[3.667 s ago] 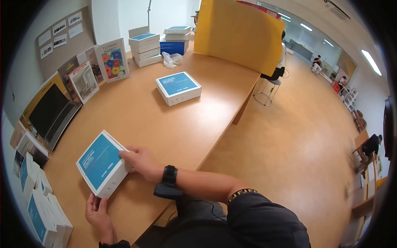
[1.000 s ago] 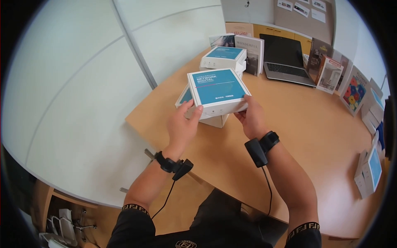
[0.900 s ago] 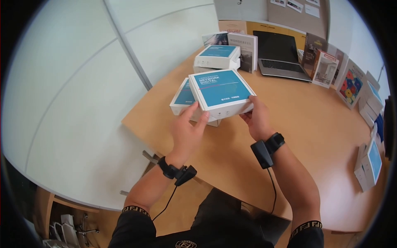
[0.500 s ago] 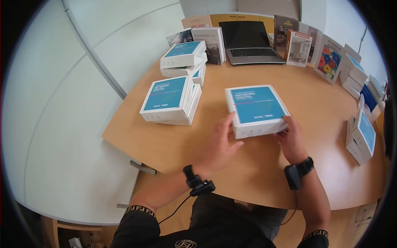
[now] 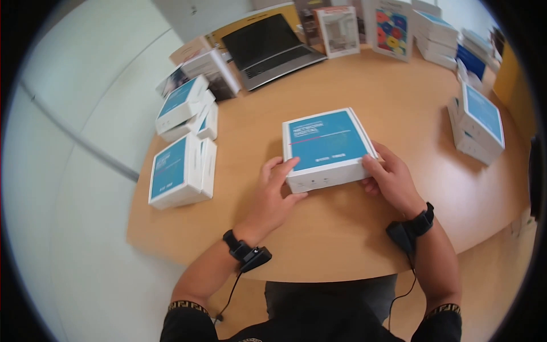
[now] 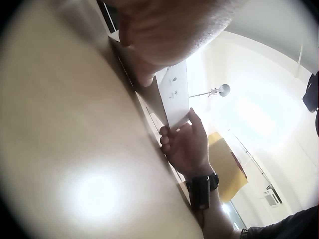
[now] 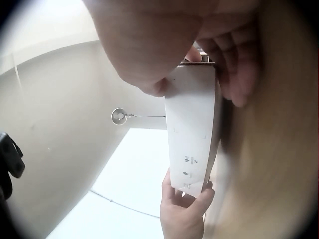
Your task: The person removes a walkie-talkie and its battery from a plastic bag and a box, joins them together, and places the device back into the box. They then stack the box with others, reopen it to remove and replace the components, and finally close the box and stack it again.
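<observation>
A white cardboard box point(image 5: 327, 142) with a blue "Network Digital" top is held low over the middle of the table. My left hand point(image 5: 270, 202) grips its near left corner, fingers on the side and thumb low at the front. My right hand point(image 5: 396, 176) holds the near right corner with the thumb up by the top edge and the other fingers curled beneath. In the left wrist view the box's white front face point(image 6: 174, 92) is tilted above the tabletop. The right wrist view shows the same face point(image 7: 192, 134) end-on, with the left hand point(image 7: 182, 214) at its far end.
Stacked matching boxes stand at the left, a front pair point(image 5: 171, 174) and a rear stack point(image 5: 179, 105). Two more boxes point(image 5: 481, 117) lean at the right. A laptop point(image 5: 273, 48), upright books point(image 5: 393, 28) and another box stack point(image 5: 436, 37) line the table's back.
The view swung left, then back right. The held box went from over the left stacks to the table's middle. My left hand, looser half a second ago, now grips its corner.
</observation>
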The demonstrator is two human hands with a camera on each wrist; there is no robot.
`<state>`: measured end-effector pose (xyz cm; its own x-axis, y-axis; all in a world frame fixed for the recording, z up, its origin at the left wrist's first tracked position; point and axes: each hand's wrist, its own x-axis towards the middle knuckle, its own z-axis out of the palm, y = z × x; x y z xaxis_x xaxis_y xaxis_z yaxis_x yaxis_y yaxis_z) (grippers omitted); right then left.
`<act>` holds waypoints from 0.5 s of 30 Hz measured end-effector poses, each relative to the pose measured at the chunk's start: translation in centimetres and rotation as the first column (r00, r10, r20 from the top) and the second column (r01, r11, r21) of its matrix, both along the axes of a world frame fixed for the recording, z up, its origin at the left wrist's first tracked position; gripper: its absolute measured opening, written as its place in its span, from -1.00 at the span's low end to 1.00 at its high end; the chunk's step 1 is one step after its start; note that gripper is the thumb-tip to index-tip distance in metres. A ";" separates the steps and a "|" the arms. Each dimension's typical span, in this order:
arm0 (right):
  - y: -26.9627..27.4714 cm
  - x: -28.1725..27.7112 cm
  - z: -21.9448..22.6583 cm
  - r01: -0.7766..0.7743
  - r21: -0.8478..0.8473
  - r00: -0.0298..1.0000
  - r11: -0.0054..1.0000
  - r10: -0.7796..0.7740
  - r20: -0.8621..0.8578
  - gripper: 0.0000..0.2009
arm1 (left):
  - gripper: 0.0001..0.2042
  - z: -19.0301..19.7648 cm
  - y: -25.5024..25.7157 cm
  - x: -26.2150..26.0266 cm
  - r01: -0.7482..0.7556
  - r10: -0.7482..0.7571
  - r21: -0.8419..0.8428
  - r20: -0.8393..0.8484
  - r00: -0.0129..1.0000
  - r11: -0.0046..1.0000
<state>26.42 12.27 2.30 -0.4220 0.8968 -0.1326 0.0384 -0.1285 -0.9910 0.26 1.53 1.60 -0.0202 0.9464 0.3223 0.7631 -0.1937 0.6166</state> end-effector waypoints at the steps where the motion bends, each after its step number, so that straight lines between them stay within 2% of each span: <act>1: -0.1 0.0 0.1 -0.016 0.060 0.999 0.998 0.014 0.041 -0.45 | -0.29 0.0 0.0 0.0 -0.006 0.006 0.000 0.047 0.999 1.000; 2: -0.2 0.1 0.1 -0.034 0.120 0.996 0.992 0.024 0.088 -0.46 | -0.29 0.0 0.0 0.1 0.034 -0.033 -0.016 0.036 0.999 0.999; 4: 0.2 0.2 -0.6 0.031 0.131 0.992 0.991 -0.046 0.115 -0.43 | -0.25 0.1 -0.1 0.0 -0.017 0.016 -0.028 -0.029 0.999 0.999; 6: 0.4 0.8 -0.6 -0.075 0.410 0.935 0.909 -0.079 0.346 -0.39 | -0.23 -0.4 0.1 -0.5 0.045 -0.046 -0.031 -0.033 0.998 0.998; 7: 0.4 1.0 -0.3 -0.047 0.406 0.928 0.912 -0.111 0.356 -0.39 | -0.23 -0.1 0.0 -0.4 0.033 -0.034 -0.027 -0.044 0.998 0.999; 9: 0.3 1.1 0.2 -0.136 0.474 0.886 0.870 -0.107 0.451 -0.36 | -0.20 -0.1 0.0 -0.5 0.040 -0.040 -0.013 -0.037 0.999 0.999; 13: 0.3 1.2 -0.3 -0.173 0.507 0.893 0.844 -0.083 0.443 -0.35 | -0.18 -0.9 -0.1 -0.9 0.079 -0.079 0.010 0.054 0.995 0.997; 15: 0.4 1.4 0.0 -0.204 0.489 0.882 0.848 -0.057 0.467 -0.34 | -0.27 -0.7 -0.1 -1.0 0.131 -0.133 0.029 0.075 0.988 0.991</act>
